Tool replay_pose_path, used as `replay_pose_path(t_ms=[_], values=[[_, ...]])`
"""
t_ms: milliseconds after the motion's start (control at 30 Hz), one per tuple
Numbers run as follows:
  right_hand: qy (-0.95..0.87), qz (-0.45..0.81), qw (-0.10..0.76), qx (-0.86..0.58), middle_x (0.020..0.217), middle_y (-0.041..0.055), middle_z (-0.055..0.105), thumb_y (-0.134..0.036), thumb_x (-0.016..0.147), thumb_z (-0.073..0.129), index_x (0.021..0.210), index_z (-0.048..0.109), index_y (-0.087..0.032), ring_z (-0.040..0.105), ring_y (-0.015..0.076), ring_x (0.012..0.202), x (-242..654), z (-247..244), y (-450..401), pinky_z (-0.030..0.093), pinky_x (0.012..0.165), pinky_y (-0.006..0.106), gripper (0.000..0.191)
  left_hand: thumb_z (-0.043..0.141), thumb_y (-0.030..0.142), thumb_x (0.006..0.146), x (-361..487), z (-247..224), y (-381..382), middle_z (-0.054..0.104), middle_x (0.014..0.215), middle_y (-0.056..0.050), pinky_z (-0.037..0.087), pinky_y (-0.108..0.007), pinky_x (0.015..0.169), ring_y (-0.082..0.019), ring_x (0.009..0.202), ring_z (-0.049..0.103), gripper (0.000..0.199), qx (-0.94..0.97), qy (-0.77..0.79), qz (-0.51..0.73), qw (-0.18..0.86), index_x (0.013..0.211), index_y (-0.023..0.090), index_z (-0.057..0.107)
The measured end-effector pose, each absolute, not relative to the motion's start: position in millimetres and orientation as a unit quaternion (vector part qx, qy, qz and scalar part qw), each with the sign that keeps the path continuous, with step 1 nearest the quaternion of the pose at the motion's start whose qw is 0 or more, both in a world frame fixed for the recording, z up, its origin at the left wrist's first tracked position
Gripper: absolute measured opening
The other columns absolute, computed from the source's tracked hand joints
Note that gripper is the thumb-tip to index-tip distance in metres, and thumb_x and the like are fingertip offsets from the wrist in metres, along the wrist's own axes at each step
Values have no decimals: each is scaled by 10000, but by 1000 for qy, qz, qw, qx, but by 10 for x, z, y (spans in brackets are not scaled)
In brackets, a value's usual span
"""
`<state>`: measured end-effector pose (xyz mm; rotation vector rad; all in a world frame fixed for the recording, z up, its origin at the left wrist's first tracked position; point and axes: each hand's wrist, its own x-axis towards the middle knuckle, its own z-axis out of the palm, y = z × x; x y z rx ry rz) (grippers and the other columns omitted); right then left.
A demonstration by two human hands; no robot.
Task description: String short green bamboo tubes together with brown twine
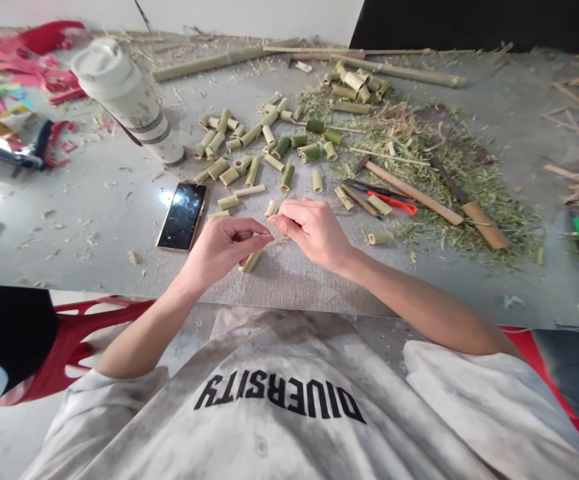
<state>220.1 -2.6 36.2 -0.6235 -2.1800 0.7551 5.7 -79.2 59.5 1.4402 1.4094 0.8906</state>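
Note:
My left hand (227,248) is closed in a pinch near the table's front edge, a short bamboo piece (250,261) lying just under its fingertips. Facing it from the right, my right hand (313,230) is also closed, fingertips curled inward. A thin strand seems to run between the two hands, but what each one grips is too small to make out. Right behind my right fingers is another bamboo piece (271,209). Many cut bamboo tubes (287,177) are scattered beyond both hands.
A phone (182,217) lies left of my left hand, with a white lidded cup (134,107) behind it. To the right are a hammer (414,192), red-handled pliers (392,200), a wooden-handled blade (484,223) and green shavings (499,207). Long bamboo poles (219,61) lie at the back.

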Motion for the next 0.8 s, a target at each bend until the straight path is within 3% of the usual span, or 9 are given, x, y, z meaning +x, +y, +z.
replay_pose_path(t_ms=[100, 167, 233, 333, 400, 500, 567, 667, 800], values=[[-830, 344, 346, -269, 612, -28, 488, -752, 1178, 362, 682, 471, -218, 455, 121, 584, 2223, 338, 24, 322, 655, 327, 737, 820, 377, 939, 76, 606, -797, 579, 503, 29, 282, -243, 499, -88, 459, 451, 198, 595, 591, 355, 413, 861, 204, 878], [-844, 331, 317, -279, 638, -7, 554, -700, 1207, 316, 700, 543, -204, 496, 123, 591, 2241, 310, 117, 347, 653, 323, 744, 826, 372, 926, 65, 583, -805, 595, 535, 26, 302, -245, 512, -91, 480, 468, 189, 592, 596, 357, 408, 847, 206, 873], [-881, 260, 273, -286, 799, 36, 680, -562, 1240, 359, 842, 671, -177, 589, 148, 709, 2247, 267, 239, 386, 690, 318, 636, 843, 377, 920, 34, 534, -819, 608, 582, 22, 343, -249, 545, -101, 533, 498, 186, 578, 594, 376, 414, 843, 210, 867], [-934, 136, 180, -278, 1210, 121, 764, -273, 1165, 599, 1243, 748, -142, 682, 230, 1045, 2216, 175, 402, 473, 818, 338, 212, 864, 367, 920, -35, 447, -844, 634, 680, 4, 415, -261, 627, -117, 649, 538, 196, 545, 575, 430, 433, 806, 210, 836], [-952, 86, 120, -269, 1318, 152, 748, -125, 1093, 655, 1363, 737, -139, 672, 272, 1165, 2173, 110, 479, 503, 912, 383, 283, 872, 341, 908, -81, 406, -852, 663, 781, -17, 476, -267, 709, -132, 762, 586, 200, 520, 557, 466, 450, 771, 210, 808], [-960, 50, 92, -261, 1234, 147, 780, -31, 1096, 553, 1255, 779, -145, 668, 279, 1148, 2117, 39, 570, 488, 996, 446, 299, 897, 350, 857, -141, 381, -843, 725, 1017, -62, 572, -294, 829, -173, 962, 672, 173, 460, 540, 506, 491, 789, 220, 805], [-958, 85, 120, -248, 1182, 127, 804, -55, 1121, 535, 1184, 772, -154, 685, 265, 1102, 2112, 31, 626, 472, 1020, 459, 265, 907, 386, 846, -173, 376, -830, 737, 1110, -78, 613, -315, 839, -186, 999, 692, 193, 418, 528, 514, 531, 822, 226, 801], [-928, 233, 213, -198, 1095, 60, 805, -235, 1151, 641, 1222, 734, -199, 697, 206, 967, 2173, 84, 657, 485, 959, 390, 123, 893, 428, 876, -198, 374, -825, 724, 1044, -66, 619, -297, 768, -155, 893, 663, 247, 372, 489, 511, 602, 828, 224, 763], [-871, 343, 319, -149, 1058, 11, 759, -435, 1155, 672, 1272, 690, -263, 655, 154, 884, 2335, 220, 531, 496, 833, 299, 209, 934, 457, 857, -138, 395, -863, 750, 1085, -66, 621, -273, 723, -139, 860, 672, 329, 328, 452, 505, 658, 811, 215, 716]])
